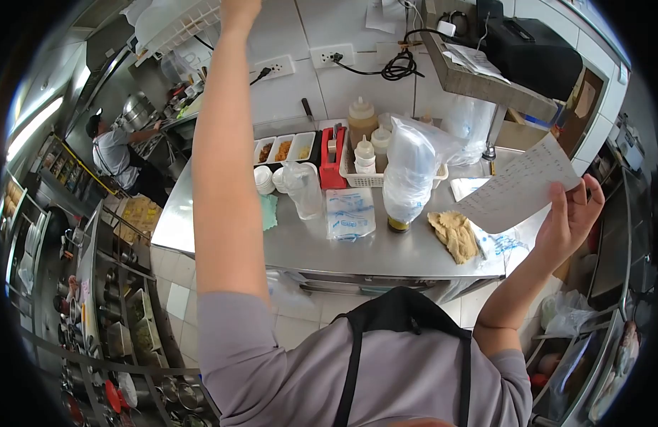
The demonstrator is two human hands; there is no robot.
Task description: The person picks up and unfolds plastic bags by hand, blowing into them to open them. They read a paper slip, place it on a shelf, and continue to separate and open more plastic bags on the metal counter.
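I hold the handwritten order slip (523, 186) up over the table's (322, 245) right end, right hand (567, 220) fingers pinching its edge — reading step. Left hand (238, 11) reaches overhead — grip unclear. Next, I'd match the listed items.

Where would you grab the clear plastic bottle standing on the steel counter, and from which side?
Grip the clear plastic bottle around its mid-body, from the near counter edge. It stands upright, with stacked white cups at its left and behind, and a flat printed plastic bag lying at its right, so the front looks freest.
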